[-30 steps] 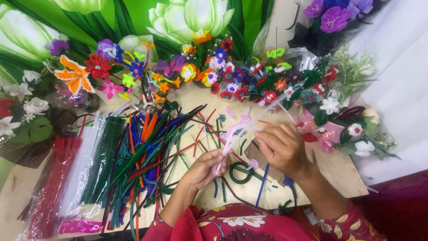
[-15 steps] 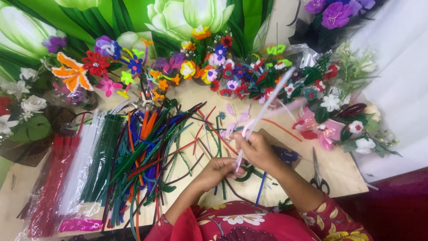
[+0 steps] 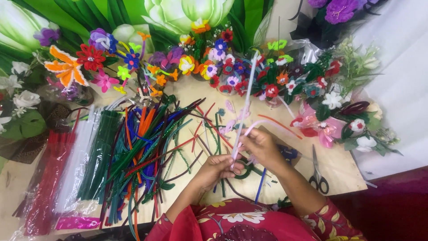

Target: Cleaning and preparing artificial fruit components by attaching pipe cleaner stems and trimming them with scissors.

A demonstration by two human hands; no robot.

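While held upright above the board, the pale pink pipe cleaner [image 3: 244,111] is pinched low by the left hand [image 3: 217,168] | right hand [image 3: 261,145] is closed on its bend, seemingly for shaping | scissors [image 3: 318,176] are lying just right, within reach | loose stems [image 3: 142,147] are fanned left.

Craft workshop: pipe-cleaner piles [image 3: 133,151], handmade flowers [image 3: 214,62], scissors [image 3: 317,175].

Desk [image 3: 343,172]: pale wood top, evenly lit. Backdrop [image 3: 133,11]: large printed green leaves and pale blooms. White cloth [image 3: 401,67] at right. Dark red floor [image 3: 392,209] beneath.
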